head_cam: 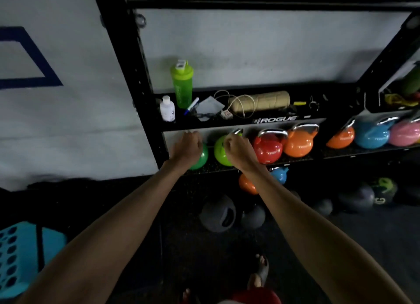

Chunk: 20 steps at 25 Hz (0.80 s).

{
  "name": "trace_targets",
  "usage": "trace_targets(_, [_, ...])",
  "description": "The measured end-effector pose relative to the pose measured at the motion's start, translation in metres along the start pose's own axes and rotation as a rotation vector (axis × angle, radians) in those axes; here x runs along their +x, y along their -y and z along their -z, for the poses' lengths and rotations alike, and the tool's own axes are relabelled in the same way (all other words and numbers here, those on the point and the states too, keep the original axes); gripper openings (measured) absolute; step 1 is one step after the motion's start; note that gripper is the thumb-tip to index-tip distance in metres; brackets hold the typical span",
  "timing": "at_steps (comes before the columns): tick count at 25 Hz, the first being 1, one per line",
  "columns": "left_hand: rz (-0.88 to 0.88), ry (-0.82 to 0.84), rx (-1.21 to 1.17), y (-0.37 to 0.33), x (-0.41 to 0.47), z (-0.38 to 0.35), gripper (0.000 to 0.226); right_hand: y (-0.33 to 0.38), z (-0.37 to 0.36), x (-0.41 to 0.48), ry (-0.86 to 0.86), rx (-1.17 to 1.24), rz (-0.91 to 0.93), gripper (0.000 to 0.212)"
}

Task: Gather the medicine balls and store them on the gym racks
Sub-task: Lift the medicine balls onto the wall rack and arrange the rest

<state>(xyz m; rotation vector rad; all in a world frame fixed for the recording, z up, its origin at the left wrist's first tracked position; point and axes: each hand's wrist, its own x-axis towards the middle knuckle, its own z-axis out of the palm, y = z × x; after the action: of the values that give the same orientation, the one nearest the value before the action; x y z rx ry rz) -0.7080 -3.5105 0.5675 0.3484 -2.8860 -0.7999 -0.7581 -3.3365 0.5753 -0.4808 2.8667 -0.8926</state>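
Several dark grey medicine balls lie on the floor under the black rack [150,112]: a large one [217,212], a smaller one [253,216] beside it, and others to the right [356,197]. Both my hands reach to the rack's lower shelf. My left hand [187,144] is curled over the handle of the leftmost green kettlebell [202,158]. My right hand [236,145] is a fist on the handle of the second green kettlebell [219,152]. Neither hand touches a medicine ball.
Red [268,148], orange [298,143], blue [371,134] and pink [403,133] kettlebells fill the same shelf. The shelf above holds a green shaker bottle [182,85], a white bottle [167,109] and a tan roll [261,100]. A blue perforated crate [20,258] stands lower left; my sandalled foot [259,272] and a red object [256,297] are below.
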Motion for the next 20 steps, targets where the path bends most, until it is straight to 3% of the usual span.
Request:
trace_targets(4, [0.153, 0.301, 0.021, 0.008, -0.022, -0.086, 0.023, -0.067, -0.032, -0.025, 0.179, 0.019, -0.134, 0.025])
trace_targets(9, [0.340, 0.522, -0.010, -0.006, -0.037, -0.173, 0.025, -0.159, -0.061, -0.040, 0.416, 0.058, -0.277, 0.024])
trace_targets(16, [0.512, 0.636, -0.086, -0.003, -0.039, -0.279, 0.024, -0.272, -0.118, -0.041, 0.692, 0.020, -0.357, 0.027])
trace_targets(20, [0.550, 0.643, -0.086, 0.047, -0.029, -0.347, 0.023, -0.326, -0.191, -0.028, 0.739, -0.008, -0.447, 0.024])
